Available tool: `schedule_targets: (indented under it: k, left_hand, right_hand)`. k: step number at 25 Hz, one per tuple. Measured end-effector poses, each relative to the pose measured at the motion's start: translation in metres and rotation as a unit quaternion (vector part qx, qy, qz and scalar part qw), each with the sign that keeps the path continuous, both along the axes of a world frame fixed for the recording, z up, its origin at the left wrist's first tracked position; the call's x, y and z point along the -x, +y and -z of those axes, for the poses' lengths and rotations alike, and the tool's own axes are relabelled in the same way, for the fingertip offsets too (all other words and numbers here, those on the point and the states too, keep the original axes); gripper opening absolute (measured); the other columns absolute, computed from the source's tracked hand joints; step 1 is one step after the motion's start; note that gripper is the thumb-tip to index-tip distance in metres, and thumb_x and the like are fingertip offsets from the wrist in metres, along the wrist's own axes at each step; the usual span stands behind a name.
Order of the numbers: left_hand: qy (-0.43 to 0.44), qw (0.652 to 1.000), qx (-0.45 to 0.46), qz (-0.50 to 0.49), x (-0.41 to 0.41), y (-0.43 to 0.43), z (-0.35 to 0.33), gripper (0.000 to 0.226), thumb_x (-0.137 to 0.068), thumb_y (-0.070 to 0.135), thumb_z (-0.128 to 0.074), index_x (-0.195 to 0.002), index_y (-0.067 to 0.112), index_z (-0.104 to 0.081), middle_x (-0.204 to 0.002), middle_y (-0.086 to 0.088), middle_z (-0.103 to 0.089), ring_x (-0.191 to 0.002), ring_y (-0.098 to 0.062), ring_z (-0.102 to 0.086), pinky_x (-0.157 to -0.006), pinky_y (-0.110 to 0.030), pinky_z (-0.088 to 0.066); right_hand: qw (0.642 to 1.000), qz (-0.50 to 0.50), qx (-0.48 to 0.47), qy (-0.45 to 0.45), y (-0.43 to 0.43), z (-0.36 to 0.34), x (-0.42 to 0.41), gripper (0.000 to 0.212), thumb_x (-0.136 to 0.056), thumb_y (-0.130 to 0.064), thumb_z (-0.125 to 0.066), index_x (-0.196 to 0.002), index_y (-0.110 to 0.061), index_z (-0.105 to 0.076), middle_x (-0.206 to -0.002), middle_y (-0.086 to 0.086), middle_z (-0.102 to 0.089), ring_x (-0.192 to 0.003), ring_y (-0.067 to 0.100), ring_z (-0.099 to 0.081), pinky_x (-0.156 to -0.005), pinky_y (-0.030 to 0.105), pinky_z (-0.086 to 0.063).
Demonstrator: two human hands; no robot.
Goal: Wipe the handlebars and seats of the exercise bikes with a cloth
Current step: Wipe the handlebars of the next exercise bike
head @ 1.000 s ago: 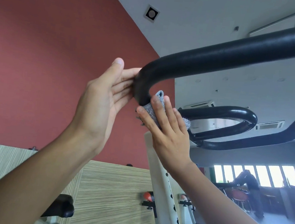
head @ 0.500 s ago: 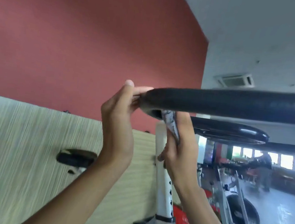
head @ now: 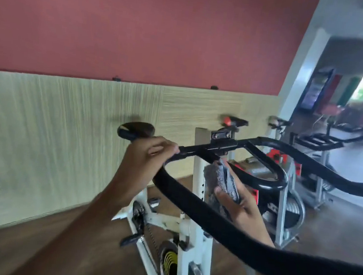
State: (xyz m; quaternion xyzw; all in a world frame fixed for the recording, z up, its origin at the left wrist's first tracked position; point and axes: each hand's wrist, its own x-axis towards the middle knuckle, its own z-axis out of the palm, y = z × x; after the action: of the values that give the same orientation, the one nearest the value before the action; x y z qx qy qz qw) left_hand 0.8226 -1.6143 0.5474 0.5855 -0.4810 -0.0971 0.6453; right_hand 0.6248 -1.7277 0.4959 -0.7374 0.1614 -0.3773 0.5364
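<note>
My left hand (head: 148, 158) curls round the bend of the black handlebar (head: 193, 201), steadying it. My right hand (head: 242, 208), behind the bar, pinches the folded grey cloth (head: 219, 182), its top edge at the tube below the clamp. Best practice, I judge: wrap the cloth round the tube, slide along it, then shift the left grip. The seat (head: 136, 130) sits beyond.

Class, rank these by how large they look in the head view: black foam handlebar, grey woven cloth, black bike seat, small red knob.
1. The black foam handlebar, largest.
2. The grey woven cloth.
3. The black bike seat, though farther off, so true size unsure.
4. The small red knob, smallest.
</note>
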Motion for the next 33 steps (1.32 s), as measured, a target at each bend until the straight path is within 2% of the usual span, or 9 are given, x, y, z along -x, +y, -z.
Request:
schedule_targets:
  k: [4, 9, 11, 14, 18, 21, 24, 27, 33]
  left_hand:
    - [-0.118, 0.987, -0.099, -0.042, 0.067, 0.017, -0.025, 0.013, -0.093, 0.019, -0.066, -0.1, 0.014, -0.076, -0.101, 0.012, -0.073, -0.099, 0.006, -0.063, -0.089, -0.008, -0.042]
    - [-0.115, 0.972, -0.204, -0.028, 0.153, 0.038, -0.054, 0.02, -0.096, 0.028, -0.061, -0.108, 0.02, -0.074, -0.104, 0.017, -0.071, -0.096, 0.016, -0.058, -0.083, 0.004, -0.034]
    - [-0.116, 0.968, -0.224, -0.008, 0.176, 0.043, -0.063, 0.021, -0.096, 0.029, -0.06, -0.109, 0.021, -0.074, -0.108, 0.015, -0.072, -0.101, 0.009, -0.06, -0.088, -0.001, -0.037]
    - [-0.113, 0.964, -0.24, 0.026, 0.193, 0.041, -0.072, 0.021, -0.097, 0.029, -0.06, -0.108, 0.02, -0.075, -0.106, 0.012, -0.074, -0.104, -0.002, -0.064, -0.096, -0.026, -0.049]
    - [-0.14, 0.953, -0.268, 0.02, 0.184, 0.026, -0.07, 0.021, -0.096, 0.029, -0.06, -0.108, 0.018, -0.074, -0.107, 0.008, -0.074, -0.106, -0.007, -0.066, -0.095, -0.028, -0.051]
    - [-0.143, 0.945, -0.293, -0.02, 0.16, 0.01, -0.063, 0.019, -0.097, 0.024, -0.059, -0.108, 0.018, -0.073, -0.111, 0.004, -0.073, -0.106, -0.011, -0.067, -0.093, -0.028, -0.05]
    - [-0.18, 0.924, -0.328, -0.081, 0.129, -0.012, -0.054, 0.022, -0.097, 0.019, -0.055, -0.114, 0.014, -0.068, -0.122, -0.003, -0.067, -0.117, -0.02, -0.06, -0.101, -0.036, -0.044]
    - [-0.256, 0.879, -0.382, -0.124, 0.103, -0.033, -0.046, 0.035, -0.099, 0.022, -0.052, -0.133, 0.016, -0.056, -0.145, -0.003, -0.049, -0.141, -0.023, -0.036, -0.119, -0.046, -0.019]
    - [-0.331, 0.824, -0.442, -0.124, 0.09, -0.045, -0.026, 0.052, -0.101, 0.035, -0.044, -0.149, 0.018, -0.035, -0.162, -0.002, -0.022, -0.152, -0.026, -0.008, -0.123, -0.052, -0.004]
  right_hand:
    - [0.993, -0.022, -0.112, 0.027, 0.009, -0.019, 0.043, 0.051, -0.096, -0.013, -0.063, -0.145, -0.019, -0.049, -0.135, 0.002, -0.064, -0.13, 0.023, -0.055, -0.116, 0.048, -0.036]
    - [0.975, -0.013, -0.221, 0.023, 0.025, -0.051, 0.121, 0.04, -0.088, -0.011, -0.07, -0.127, -0.015, -0.061, -0.109, 0.002, -0.073, -0.1, 0.016, -0.068, -0.09, 0.029, -0.054]
    - [0.972, 0.005, -0.232, 0.031, 0.029, -0.057, 0.148, 0.038, -0.09, -0.014, -0.069, -0.128, -0.015, -0.061, -0.112, 0.007, -0.071, -0.103, 0.023, -0.066, -0.092, 0.038, -0.052]
    - [0.972, 0.029, -0.231, 0.042, 0.034, -0.067, 0.173, 0.045, -0.091, -0.017, -0.068, -0.134, -0.016, -0.057, -0.109, 0.002, -0.071, -0.101, 0.02, -0.065, -0.089, 0.036, -0.051]
    - [0.985, 0.067, -0.112, 0.112, 0.031, -0.083, 0.168, 0.053, -0.097, -0.007, -0.059, -0.145, -0.025, -0.047, -0.136, -0.004, -0.061, -0.127, 0.011, -0.056, -0.11, 0.033, -0.042]
    - [0.975, 0.105, 0.026, 0.193, 0.023, -0.103, 0.131, 0.057, -0.099, -0.002, -0.053, -0.149, -0.027, -0.042, -0.147, -0.006, -0.051, -0.134, 0.009, -0.048, -0.11, 0.023, -0.037]
    - [0.929, 0.091, 0.224, 0.279, 0.003, -0.11, 0.082, 0.071, -0.096, 0.008, -0.045, -0.155, -0.029, -0.03, -0.163, -0.006, -0.025, -0.148, 0.013, -0.027, -0.115, 0.027, -0.032]
    - [0.858, 0.052, 0.359, 0.364, -0.023, -0.104, 0.04, 0.087, -0.084, 0.019, -0.041, -0.158, -0.023, -0.023, -0.167, 0.002, -0.013, -0.154, 0.024, -0.012, -0.122, 0.037, -0.019]
    - [0.783, 0.063, 0.508, 0.352, -0.053, -0.056, 0.037, 0.073, -0.088, 0.0, -0.056, -0.153, -0.026, -0.035, -0.16, 0.0, -0.034, -0.146, 0.022, -0.036, -0.114, 0.044, -0.038]
